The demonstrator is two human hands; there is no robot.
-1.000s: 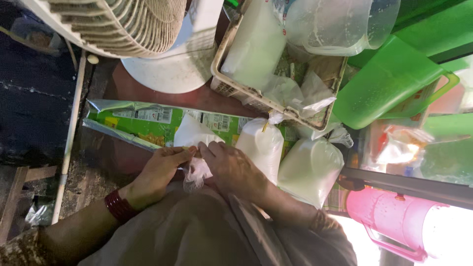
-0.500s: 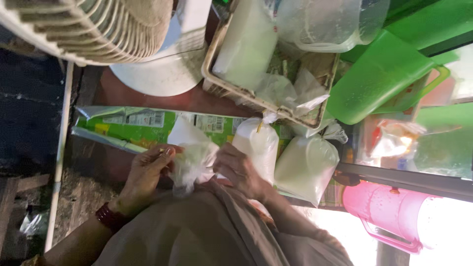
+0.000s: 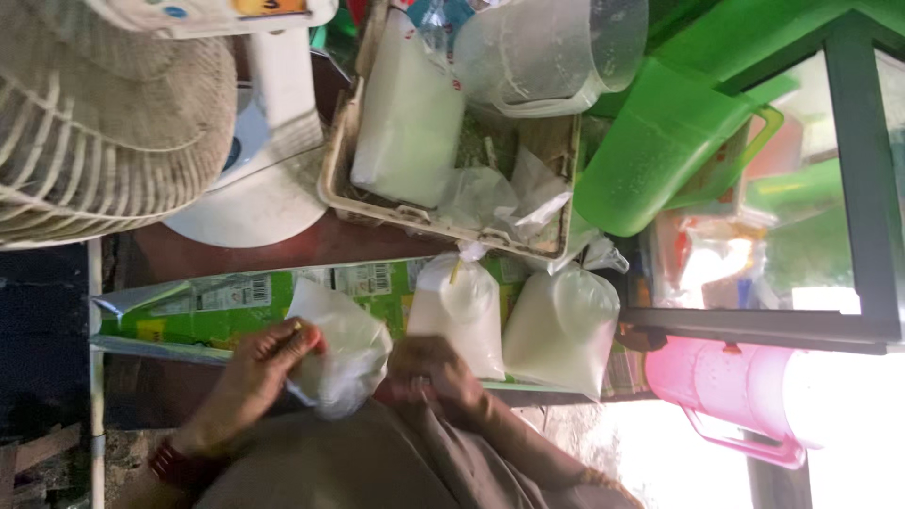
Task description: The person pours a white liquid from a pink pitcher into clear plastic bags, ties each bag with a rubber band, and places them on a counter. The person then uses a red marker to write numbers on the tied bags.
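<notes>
White filled bags [image 3: 514, 320] and basket [image 3: 377, 203] crowd beyond left hand [image 3: 259, 363].

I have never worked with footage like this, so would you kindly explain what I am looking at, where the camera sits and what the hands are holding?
There is no machine here: a person works with two bare hands, filmed by a camera worn on their head that looks down, so the view appears turned. The left hand, with a dark red band at the wrist, pinches a small clear plastic bag with a pale filling. The right hand rests beside that bag, against it. Next to them stand two tied bags of white liquid on a green printed sheet. Beyond lie a beige basket with more bags, a clear jug, a green jug, a pink jug and an electric fan.
</notes>
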